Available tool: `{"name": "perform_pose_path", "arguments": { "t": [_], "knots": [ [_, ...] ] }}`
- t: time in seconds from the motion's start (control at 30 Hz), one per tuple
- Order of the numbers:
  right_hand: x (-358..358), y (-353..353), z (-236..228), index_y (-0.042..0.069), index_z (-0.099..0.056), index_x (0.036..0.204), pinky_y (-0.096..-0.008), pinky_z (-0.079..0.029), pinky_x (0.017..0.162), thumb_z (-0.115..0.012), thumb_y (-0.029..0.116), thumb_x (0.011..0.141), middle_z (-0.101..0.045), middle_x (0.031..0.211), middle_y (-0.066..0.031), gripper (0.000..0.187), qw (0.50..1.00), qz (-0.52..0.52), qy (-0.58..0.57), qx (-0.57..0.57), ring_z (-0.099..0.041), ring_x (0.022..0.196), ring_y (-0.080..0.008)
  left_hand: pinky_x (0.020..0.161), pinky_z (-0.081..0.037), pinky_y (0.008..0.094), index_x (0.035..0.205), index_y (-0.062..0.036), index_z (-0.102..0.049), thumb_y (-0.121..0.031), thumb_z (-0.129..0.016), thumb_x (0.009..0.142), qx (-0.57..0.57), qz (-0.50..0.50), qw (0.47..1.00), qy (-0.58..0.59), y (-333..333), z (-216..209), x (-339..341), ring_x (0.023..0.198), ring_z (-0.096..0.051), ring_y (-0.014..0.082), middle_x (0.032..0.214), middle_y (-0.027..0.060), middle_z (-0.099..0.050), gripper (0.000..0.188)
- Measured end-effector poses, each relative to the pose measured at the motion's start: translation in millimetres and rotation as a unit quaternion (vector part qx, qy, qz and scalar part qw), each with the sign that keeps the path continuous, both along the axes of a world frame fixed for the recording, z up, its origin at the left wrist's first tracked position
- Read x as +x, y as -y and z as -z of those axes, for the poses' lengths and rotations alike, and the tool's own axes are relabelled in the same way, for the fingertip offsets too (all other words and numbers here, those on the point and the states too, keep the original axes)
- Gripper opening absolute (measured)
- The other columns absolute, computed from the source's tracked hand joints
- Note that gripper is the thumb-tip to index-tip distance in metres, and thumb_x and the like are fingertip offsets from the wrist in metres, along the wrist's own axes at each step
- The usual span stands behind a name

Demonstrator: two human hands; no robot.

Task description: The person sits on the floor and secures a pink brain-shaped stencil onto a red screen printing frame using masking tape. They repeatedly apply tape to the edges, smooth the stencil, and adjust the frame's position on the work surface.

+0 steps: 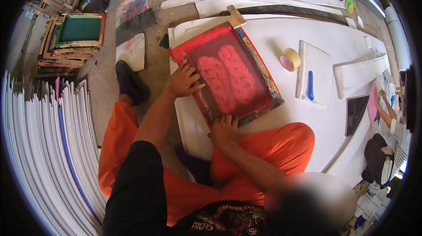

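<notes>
A screen-printing frame [258, 66] with red-stained wooden sides lies slanted across a white board in front of me. Two pinkish-red, sole-shaped patches [239, 73] show side by side on its dark mesh. My left hand [183, 80] is closed over the frame's left side, fingers bent onto the edge. A shiny strip, perhaps clear tape, runs along that side. At the near corner, my right hand [225, 129] grips the rim with its fingertips over the inner edge. A small wooden block [236, 17] sits at the frame's far corner.
Right of the frame, on the white board [281, 27], stand a tape roll [290, 59] and a pale panel [317, 71] bearing a blue-handled tool [311, 85]. Stacked frames [79, 31] and upright white sheets [44, 139] are at left. Another person [398, 130] works far right.
</notes>
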State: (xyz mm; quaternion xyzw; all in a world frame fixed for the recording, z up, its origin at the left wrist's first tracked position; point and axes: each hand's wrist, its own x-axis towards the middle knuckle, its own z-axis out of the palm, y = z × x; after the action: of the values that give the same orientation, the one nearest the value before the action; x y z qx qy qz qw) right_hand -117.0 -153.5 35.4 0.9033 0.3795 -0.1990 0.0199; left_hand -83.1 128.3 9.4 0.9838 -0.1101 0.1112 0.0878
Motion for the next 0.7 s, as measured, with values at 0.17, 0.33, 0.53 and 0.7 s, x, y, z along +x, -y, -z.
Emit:
{"name": "perform_pose_path", "arguments": {
  "t": [0.17, 0.33, 0.53, 0.7],
  "knots": [
    [7, 2, 8, 0.006, -0.079, 0.107, -0.0644, -0.035, 0.115, -0.082, 0.05, 0.082, -0.069, 0.127, -0.0174, 0.05, 0.998, -0.047, -0.02, 0.02, -0.051, 0.134, -0.034, 0.121, -0.035, 0.0544, 0.099, -0.0101, -0.069, -0.048, -0.074, 0.091, 0.005, 0.01, 1.0, -0.011, -1, 12, -6, 0.119, -0.059, 0.0356, 0.115, 0.0128, -0.063, 0.039],
    [89, 9, -36, 0.01, -0.077, 0.119, -0.0559, -0.037, 0.118, -0.088, 0.059, 0.071, -0.068, 0.128, -0.0157, 0.07, 0.96, -0.089, -0.258, -0.071, -0.052, 0.135, -0.0334, 0.122, -0.034, 0.0574, 0.112, -0.012, -0.07, -0.054, -0.078, 0.085, -0.065, 0.125, 0.986, -0.085, 29, 6, -28, 0.124, -0.057, 0.0359, 0.12, 0.0149, -0.061, 0.051],
    [115, 33, -19, 0.022, -0.076, 0.124, -0.0516, -0.04, 0.115, -0.09, 0.064, 0.062, -0.067, 0.13, -0.008, 0.076, 0.944, -0.257, -0.208, -0.005, -0.053, 0.134, -0.0315, 0.121, -0.036, 0.0546, 0.113, -0.0148, -0.071, -0.068, -0.082, 0.069, -0.099, 0.246, 0.952, -0.152, 94, 1, -57, 0.121, -0.057, 0.033, 0.116, 0.0105, -0.061, 0.07],
    [109, 37, -9, 0.026, -0.074, 0.128, -0.051, -0.04, 0.113, -0.088, 0.068, 0.063, -0.066, 0.132, -0.0058, 0.079, 0.948, -0.259, -0.183, 0.004, -0.054, 0.133, -0.0298, 0.121, -0.035, 0.0533, 0.113, -0.0208, -0.072, -0.066, -0.081, 0.071, -0.073, 0.21, 0.965, -0.138, 99, 14, -62, 0.123, -0.056, 0.0316, 0.117, 0.0082, -0.06, 0.062]
  ]
}}
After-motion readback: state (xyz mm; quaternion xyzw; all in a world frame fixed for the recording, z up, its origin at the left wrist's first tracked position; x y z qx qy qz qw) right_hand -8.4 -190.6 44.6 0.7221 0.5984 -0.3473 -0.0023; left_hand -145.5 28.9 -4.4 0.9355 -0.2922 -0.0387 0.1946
